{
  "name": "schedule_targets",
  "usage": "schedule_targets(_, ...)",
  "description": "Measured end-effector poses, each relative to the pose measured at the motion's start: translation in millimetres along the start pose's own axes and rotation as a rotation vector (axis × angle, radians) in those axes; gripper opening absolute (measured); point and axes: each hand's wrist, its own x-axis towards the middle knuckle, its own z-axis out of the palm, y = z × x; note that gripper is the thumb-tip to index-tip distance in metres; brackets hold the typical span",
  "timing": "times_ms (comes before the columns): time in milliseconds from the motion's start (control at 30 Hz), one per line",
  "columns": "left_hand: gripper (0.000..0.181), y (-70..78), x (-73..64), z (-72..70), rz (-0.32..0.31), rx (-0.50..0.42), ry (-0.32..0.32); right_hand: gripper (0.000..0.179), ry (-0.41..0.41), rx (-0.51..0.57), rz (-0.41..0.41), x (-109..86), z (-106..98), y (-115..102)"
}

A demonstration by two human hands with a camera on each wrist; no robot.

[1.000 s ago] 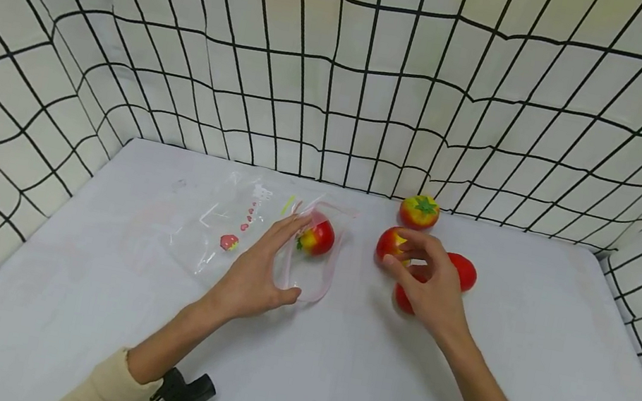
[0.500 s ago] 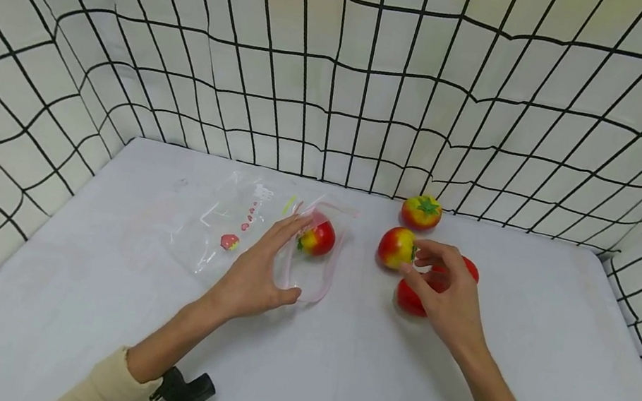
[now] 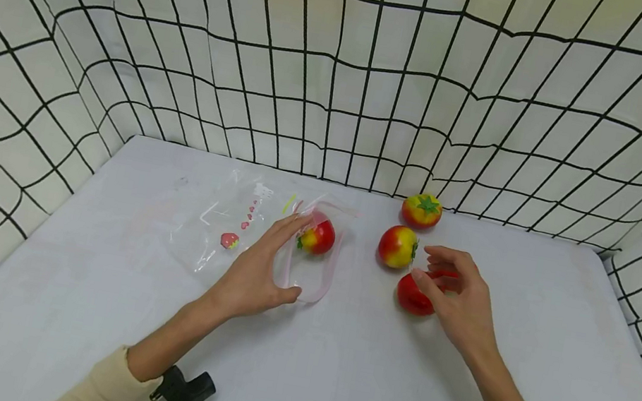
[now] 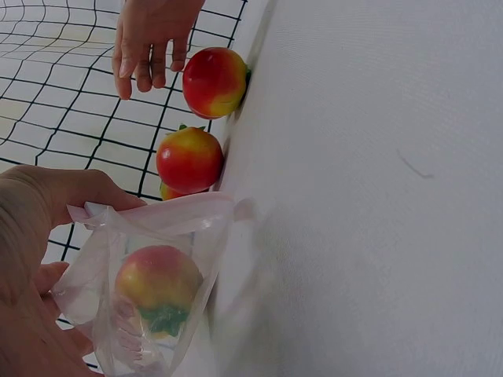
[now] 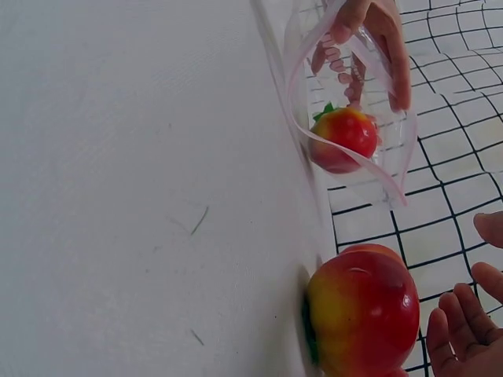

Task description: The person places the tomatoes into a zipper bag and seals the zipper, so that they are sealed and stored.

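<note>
A clear zip bag (image 3: 312, 285) with a pink-edged mouth and strawberry prints lies on the white table. Inside it sits a red-and-yellow toy tomato (image 3: 317, 236) with green leaves. My left hand (image 3: 253, 274) is spread at the bag's mouth, fingers and thumb touching its rim; the left wrist view has the bag (image 4: 157, 212) standing open beside that hand. My right hand (image 3: 463, 308), fingers loosely bent and holding nothing, hovers over a red toy tomato (image 3: 415, 294) and partly hides another behind it. To its left sits a red-and-yellow tomato (image 3: 396, 247).
One more toy tomato (image 3: 421, 211), leaves up, sits near the table's back edge. A black grid net (image 3: 365, 94) over white walls encloses the table (image 3: 339, 390) at the back and sides.
My right hand has drawn back to the right, away from the red-and-yellow tomato, uncovering more of it and of the red one. The left hand and bag have stayed in place.
</note>
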Motion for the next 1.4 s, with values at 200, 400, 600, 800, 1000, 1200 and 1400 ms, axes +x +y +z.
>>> schedule_targets(200, 0.107, -0.9, 0.1, 0.8, 0.009, -0.001, 0.001, 0.041, 0.015, -0.023, -0.007, -2.0, -4.6, 1.6)
schedule_targets(400, 0.107, -0.3, -0.2, 0.3, 0.002, 0.000, -0.001, 0.042, 0.010, -0.049, 0.002, -3.1, -8.0, 4.2)
schedule_targets(600, 0.107, -0.2, -0.1, -0.4, 0.003, -0.005, -0.001, 0.044, 0.006, -0.055, 0.003, -5.0, -10.9, 8.9)
schedule_targets(800, 0.107, -0.9, -0.1, -0.1, 0.006, -0.004, -0.003, 0.043, -0.016, -0.068, 0.013, -6.2, -15.0, 14.3)
schedule_targets(1000, 0.107, -0.4, 0.4, -0.1, 0.006, -0.013, -0.004, 0.043, -0.035, -0.112, 0.020, -6.3, -20.4, 17.6)
schedule_targets(1200, 0.106, 0.3, 0.4, -0.3, 0.009, -0.012, -0.008, 0.042, -0.045, -0.136, 0.036, -8.8, -24.3, 22.2)
schedule_targets(1400, 0.107, 0.6, -0.8, -1.9, -0.009, -0.003, -0.011, 0.041, -0.076, -0.139, 0.047, -8.9, -22.3, 25.3)
